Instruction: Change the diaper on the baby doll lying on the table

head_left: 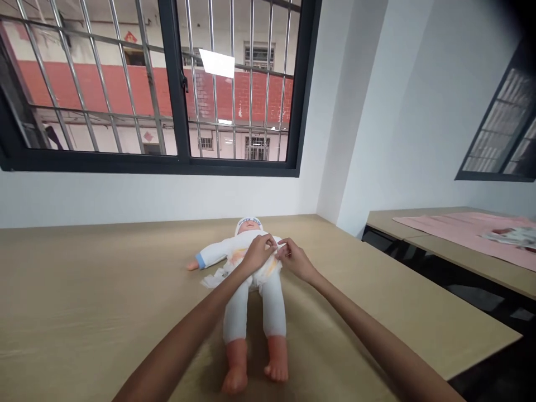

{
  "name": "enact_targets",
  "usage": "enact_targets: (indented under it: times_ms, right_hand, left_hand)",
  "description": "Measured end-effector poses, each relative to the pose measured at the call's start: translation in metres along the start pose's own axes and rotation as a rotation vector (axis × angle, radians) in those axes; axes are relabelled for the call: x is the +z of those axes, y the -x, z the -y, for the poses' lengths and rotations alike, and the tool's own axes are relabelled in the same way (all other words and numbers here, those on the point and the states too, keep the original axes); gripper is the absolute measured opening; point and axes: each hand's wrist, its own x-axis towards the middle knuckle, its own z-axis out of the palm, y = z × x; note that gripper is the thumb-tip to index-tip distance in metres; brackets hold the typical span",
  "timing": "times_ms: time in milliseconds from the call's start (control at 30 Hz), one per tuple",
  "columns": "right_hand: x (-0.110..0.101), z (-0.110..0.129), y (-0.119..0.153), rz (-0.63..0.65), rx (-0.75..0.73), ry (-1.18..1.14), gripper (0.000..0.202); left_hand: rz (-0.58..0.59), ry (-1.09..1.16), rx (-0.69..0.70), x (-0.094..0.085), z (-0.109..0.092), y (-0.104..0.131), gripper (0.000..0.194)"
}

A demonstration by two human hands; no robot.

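A baby doll in a white outfit with blue cuffs and a white cap lies on its back, feet toward me. Around its hips is a white diaper with orange and yellow print; one loose side spreads out at the left. My left hand reaches over the doll's belly, its fingertips pinched on the diaper's upper edge. Close beside it, my right hand pinches the diaper's side at the doll's waist on the right. The fingertips nearly meet, and the exact bit they grip is too small to make out.
The doll lies on a wide wooden-topped table against a white wall with a barred window. To the right, past a gap, stands another table with a pink cloth and a crumpled white cloth.
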Motion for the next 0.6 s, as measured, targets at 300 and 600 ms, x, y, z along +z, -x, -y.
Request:
enact_targets:
  times_ms: [300, 600]
  right_hand:
    - [-0.001, -0.023, 0.002, -0.055, 0.167, -0.064, 0.019]
    - [-0.023, 0.021, -0.044, 0.106, 0.385, -0.133, 0.021]
  left_hand:
    - [-0.046, -0.147, 0.080, -0.011, -0.003, 0.018, 0.011]
    - [0.019, -0.631, 0.357, 0.013, -0.007, 0.056, 0.042]
